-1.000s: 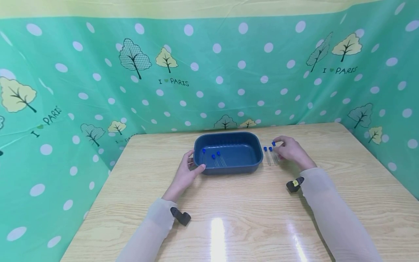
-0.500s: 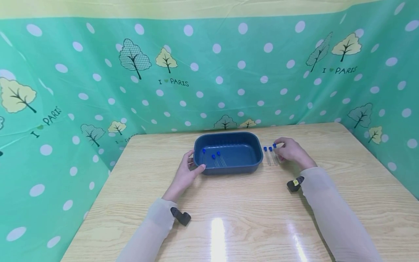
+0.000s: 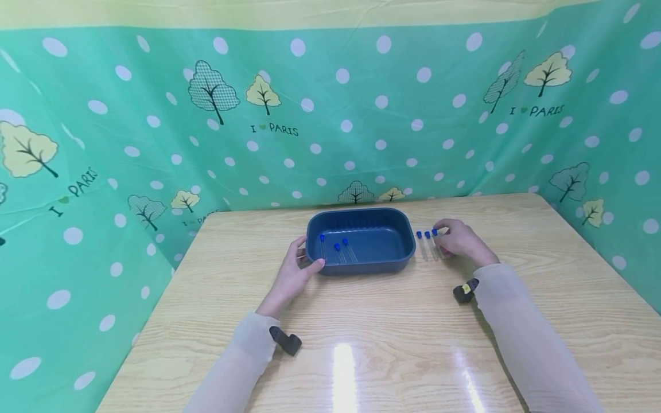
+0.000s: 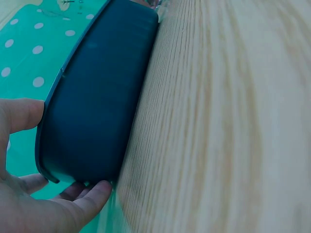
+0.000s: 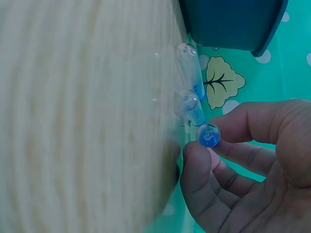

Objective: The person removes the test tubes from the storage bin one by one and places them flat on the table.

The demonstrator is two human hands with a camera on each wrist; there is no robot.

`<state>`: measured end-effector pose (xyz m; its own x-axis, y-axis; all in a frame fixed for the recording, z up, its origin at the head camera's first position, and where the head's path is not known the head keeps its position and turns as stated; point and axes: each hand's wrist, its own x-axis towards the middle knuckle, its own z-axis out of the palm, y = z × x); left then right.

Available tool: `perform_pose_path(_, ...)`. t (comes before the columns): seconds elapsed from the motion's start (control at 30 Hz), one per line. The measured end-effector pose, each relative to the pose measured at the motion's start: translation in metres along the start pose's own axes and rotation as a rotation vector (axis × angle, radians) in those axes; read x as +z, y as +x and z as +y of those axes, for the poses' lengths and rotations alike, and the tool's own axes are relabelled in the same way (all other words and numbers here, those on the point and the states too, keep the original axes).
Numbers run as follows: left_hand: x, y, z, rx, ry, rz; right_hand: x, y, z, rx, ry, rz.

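My left hand [image 3: 293,278] grips the left end of a dark blue plastic basin [image 3: 382,268], thumb at the rim and fingers round the end wall. Three clear test tubes with blue caps lie inside, one test tube [image 3: 352,252] right of the others. My right hand [image 3: 461,241] pinches another blue-capped test tube [image 5: 209,136] between thumb and finger; the right wrist view shows it end-on. Two more lie side by side on the table between basin and right hand: a left test tube [image 3: 423,248] and a right test tube [image 3: 431,248].
The wooden table [image 3: 392,332] extends in front of the basin and to both sides. A green dotted cloth [image 3: 320,143] hangs behind the table and along its sides. A wrist camera [image 3: 286,341] sits on my left sleeve, another wrist camera [image 3: 465,291] on my right.
My right hand has moved slightly toward me and to the right, bringing its test tube's cap down nearly level with the two beside it. My left hand and the basin stay still.
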<state>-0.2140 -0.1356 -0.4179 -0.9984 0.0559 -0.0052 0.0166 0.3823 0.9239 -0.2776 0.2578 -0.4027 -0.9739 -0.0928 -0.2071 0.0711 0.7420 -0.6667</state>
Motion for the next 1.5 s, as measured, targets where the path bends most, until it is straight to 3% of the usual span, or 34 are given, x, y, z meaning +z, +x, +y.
perform_pose_path(0.8,0.0009,0.0016,-0.0011,-0.008,-0.005,0.003,0.0012,-0.0008,0.0019,-0.002,0.011,-0.010)
perform_pose_path(1.5,-0.0006,0.0000,-0.0012,0.010,-0.005,0.001,0.0004,-0.0004,0.0022,-0.004,-0.044,-0.017)
